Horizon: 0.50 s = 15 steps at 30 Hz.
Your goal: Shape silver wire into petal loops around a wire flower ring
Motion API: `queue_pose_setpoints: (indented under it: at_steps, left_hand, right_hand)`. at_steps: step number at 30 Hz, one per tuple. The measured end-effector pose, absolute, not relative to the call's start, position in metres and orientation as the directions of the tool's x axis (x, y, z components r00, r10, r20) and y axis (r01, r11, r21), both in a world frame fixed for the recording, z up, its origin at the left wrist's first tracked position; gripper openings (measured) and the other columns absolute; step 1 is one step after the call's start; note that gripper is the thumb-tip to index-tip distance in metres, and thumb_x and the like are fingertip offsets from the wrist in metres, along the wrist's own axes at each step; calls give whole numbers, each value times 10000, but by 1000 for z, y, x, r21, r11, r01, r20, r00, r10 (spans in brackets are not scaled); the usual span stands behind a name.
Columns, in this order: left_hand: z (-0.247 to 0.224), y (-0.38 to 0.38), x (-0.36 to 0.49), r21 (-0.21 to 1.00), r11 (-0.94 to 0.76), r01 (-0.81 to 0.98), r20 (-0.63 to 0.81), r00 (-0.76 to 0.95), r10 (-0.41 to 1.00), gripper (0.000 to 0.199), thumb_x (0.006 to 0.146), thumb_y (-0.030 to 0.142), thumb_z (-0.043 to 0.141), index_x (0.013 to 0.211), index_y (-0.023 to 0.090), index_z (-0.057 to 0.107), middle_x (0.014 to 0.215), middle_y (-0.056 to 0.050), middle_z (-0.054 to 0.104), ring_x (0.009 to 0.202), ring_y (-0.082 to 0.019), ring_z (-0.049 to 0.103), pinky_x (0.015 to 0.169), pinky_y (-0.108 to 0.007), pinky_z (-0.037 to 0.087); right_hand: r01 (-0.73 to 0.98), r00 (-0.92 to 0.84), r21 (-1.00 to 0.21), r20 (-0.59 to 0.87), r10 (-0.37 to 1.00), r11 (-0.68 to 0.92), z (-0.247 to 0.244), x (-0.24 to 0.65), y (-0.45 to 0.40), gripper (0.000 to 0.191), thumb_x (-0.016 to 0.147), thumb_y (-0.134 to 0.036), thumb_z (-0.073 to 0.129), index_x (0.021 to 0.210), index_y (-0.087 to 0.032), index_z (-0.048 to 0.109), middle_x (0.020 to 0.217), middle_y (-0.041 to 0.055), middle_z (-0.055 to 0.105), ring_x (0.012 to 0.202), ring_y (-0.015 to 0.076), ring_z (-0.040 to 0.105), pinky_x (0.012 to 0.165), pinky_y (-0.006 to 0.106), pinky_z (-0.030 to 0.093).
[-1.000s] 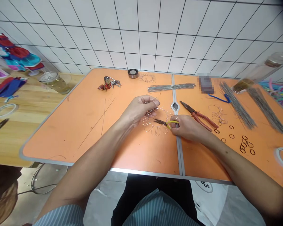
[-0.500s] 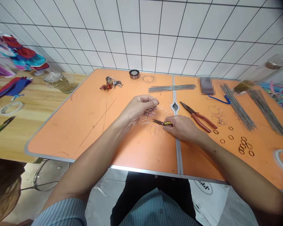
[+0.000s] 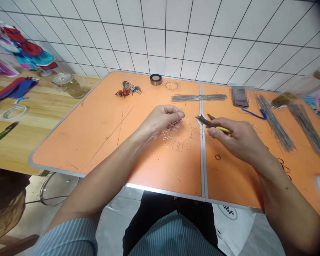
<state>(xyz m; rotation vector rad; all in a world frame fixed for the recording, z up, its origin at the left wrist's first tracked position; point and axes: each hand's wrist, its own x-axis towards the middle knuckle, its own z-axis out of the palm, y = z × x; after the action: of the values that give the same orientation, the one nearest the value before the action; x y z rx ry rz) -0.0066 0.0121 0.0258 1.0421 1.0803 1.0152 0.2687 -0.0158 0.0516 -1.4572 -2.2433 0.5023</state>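
Note:
Pinched in my left hand point(image 3: 168, 119) is the upper left part of a thin wire ring with many loops point(image 3: 179, 145), just above the orange table point(image 3: 149, 167). My right hand point(image 3: 233, 137) is closed around small pliers with yellow handles point(image 3: 224, 129). Their dark jaws point left and are apart from the ring, over the table's metal seam. Under and behind my right hand lie the larger red-handled pliers, mostly hidden, with only the dark tip point(image 3: 210, 116) showing. A small dark ring point(image 3: 218, 157) rests on the table below my right hand.
A wire bundle point(image 3: 198, 97), a tape roll point(image 3: 156, 79), another looped wire ring point(image 3: 172, 85) and keys point(image 3: 132, 89) lie towards the wall. More wire bundles point(image 3: 276, 122), a blurred device point(image 3: 240, 97) and a glass bottle point(image 3: 282, 99) are at right. A lidded cup point(image 3: 69, 85) stands left.
My right hand has moved right and away from the wire ring with the small pliers, now covering the red-handled pliers. My left hand still holds the ring. The view has shifted slightly.

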Motion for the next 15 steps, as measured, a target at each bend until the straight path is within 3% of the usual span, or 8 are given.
queue_pose_setpoints:
  at_steps: [7, 15]
  left_hand:
    - [23, 8, -3, 984, 166, -66, -150, 206, 967, 167, 859, 259, 864, 792, 144, 764, 717, -17, 695, 589, -86, 630, 560, -211, 473]
    - [26, 4, 0, 988, 155, -23, -146, 230, 962, 197, 839, 305, 866, 781, 147, 763, 726, -24, 702, 594, -88, 604, 578, -224, 468]
  right_hand:
    - [855, -441, -251, 110, 891, 454, 43, 262, -23, 332, 1115, -533, 597, 1062, -275, 799, 993, 34, 839, 851, 249, 725, 662, 349, 393]
    - [872, -438, -198, 94, 894, 448, 44, 257, -23, 373, 1118, -552, 592, 975, -284, 809, 934, 16, 829, 841, 248, 725, 624, 339, 361]
